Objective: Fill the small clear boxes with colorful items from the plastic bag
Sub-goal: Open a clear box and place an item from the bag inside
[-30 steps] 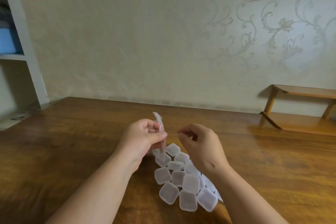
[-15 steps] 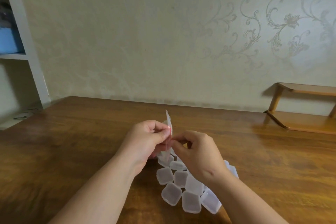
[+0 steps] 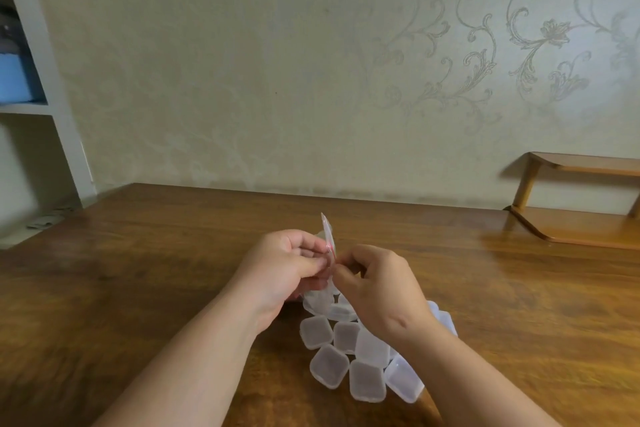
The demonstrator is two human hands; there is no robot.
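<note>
Left hand (image 3: 287,263) raised above the worktop (image 3: 138,270), fingers curled, thumb and fingertips pinching a small plastic bag (image 3: 327,234); the bag is thin, clear, flat film, held upright and edge-on, its pointed top corner standing above the knuckles; a faint red-pink trace shows in the film at the pinch, contents otherwise too small to make out. Right hand (image 3: 377,284) just beside the left, fingers curled inward, thumb and forefinger tips closed on the same bag from the opposite side; the two hands meet at the film. Directly below and nearer than both hands lies a cluster of small clear boxes (image 3: 346,354): frosted translucent plastic, square with rounded corners, lids shut, packed touching one another, some overlapping; the right wrist covers part of the cluster. Worktop is glossy brown wood with a streaked grain. Beyond the hands stands a pale wall (image 3: 242,80) with an embossed scroll-and-flower pattern toward the right side. Far right of the hands, a curved wooden shelf (image 3: 571,218) rests on the worktop; far left, white shelving (image 3: 52,107) holds a blue item.
</note>
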